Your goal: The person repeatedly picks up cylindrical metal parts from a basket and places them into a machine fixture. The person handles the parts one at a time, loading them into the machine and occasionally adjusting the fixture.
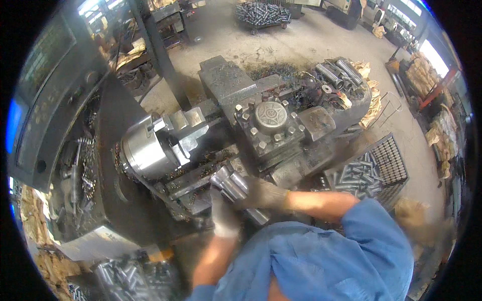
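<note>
In front of my body I hold a small bundle of shiny metal tubes (232,184) between two gloved hands. My left hand (224,216), in a pale glove, grips the bundle from its left side with the thumb up along it. My right hand (261,193), in a darker, dirty glove, is closed over the bundle from the right. The fingers are partly hidden by the tubes. Just beyond the bundle is a lathe, its steel chuck (146,151) to the left, jaws holding no tube that I can see. A bolted tool post (271,116) stands further right.
More metal tubes (340,74) lie at the machine's far right end. A mesh crate (392,163) of tubes stands at my right, and another heap of tubes (128,278) lies at lower left. A loaded cart (261,21) is at the back. Metal shavings cover the lathe bed.
</note>
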`<state>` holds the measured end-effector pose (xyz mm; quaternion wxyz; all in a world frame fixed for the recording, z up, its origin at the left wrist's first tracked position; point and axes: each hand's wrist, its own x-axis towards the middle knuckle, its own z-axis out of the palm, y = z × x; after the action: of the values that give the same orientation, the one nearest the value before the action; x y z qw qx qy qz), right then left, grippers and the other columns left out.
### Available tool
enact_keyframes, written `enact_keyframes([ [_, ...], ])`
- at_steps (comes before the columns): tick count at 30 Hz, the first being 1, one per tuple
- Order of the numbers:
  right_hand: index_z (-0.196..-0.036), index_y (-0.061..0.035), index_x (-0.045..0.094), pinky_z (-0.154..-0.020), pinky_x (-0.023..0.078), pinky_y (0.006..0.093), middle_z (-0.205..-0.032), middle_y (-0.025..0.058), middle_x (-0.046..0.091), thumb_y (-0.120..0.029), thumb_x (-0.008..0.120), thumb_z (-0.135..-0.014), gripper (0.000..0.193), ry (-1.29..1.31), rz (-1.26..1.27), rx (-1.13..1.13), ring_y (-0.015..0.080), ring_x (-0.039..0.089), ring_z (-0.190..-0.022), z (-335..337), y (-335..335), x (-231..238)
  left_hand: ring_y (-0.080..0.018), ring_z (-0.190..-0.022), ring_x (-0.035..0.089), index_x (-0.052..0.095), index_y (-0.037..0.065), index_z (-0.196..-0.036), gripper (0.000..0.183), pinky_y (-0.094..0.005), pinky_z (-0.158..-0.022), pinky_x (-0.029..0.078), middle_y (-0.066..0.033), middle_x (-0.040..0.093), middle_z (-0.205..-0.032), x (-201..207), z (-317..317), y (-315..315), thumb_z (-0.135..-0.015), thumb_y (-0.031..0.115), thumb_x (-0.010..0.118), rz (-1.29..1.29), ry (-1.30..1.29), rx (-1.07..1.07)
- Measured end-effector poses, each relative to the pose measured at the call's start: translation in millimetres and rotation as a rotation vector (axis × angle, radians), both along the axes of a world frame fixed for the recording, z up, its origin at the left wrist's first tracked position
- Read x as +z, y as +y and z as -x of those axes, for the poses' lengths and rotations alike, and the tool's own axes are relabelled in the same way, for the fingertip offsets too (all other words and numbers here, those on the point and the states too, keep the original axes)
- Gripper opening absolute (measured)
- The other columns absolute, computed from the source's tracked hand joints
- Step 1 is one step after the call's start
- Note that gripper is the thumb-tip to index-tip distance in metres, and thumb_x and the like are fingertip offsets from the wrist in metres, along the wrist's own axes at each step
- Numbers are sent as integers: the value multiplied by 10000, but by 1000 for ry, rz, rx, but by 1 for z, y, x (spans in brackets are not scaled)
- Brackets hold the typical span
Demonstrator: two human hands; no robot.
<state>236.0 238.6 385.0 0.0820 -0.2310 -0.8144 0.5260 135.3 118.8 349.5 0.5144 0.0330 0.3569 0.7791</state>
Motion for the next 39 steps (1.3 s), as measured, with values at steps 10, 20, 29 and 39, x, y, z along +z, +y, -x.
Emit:
enact_keyframes([
  [10, -1337, -31, 599, -934, 581, 466, -1163, 213, 743, -454, 894, -742, 788, -48, -58, 63, 360, 745, -1081, 17, 51, 58, -337, -1315, 570, 505, 59, -1512, 682, -502, -1132, 444, -151, 598, -1431, 54, 28, 48, -1056, 565, 552, -201, 129, 148],
  [20, -1477, -49, 540, -976, 607, 423, -1313, 202, 707, -285, 941, -722, 887, 195, -153, 205, 308, 738, -1159, -9, 78, 137, -397, -1341, 569, 516, 35, -1506, 652, -482, -1142, 457, -215, 587, -1469, -15, 65, 59, -979, 384, 676, -158, 319, -268],
  [29, -920, -117, 739, -661, 579, 482, -806, 133, 740, -218, 716, -861, 119, -48, -1664, 452, 349, 723, -746, 134, 238, 117, -235, -1165, 647, 615, 69, -1420, 455, -380, -995, 541, -114, 690, -1301, -63, 80, 79, -1027, 291, 673, 230, 1109, 57],
  [39, -1398, -85, 630, -982, 558, 472, -1218, 197, 754, -474, 933, -632, 911, -393, -734, 678, 378, 706, -1173, 170, 271, 35, -248, -933, 674, 694, 31, -1262, 323, -350, -860, 560, -105, 738, -1075, -178, 67, -218, -1056, 265, 611, 452, 27, 673],
])
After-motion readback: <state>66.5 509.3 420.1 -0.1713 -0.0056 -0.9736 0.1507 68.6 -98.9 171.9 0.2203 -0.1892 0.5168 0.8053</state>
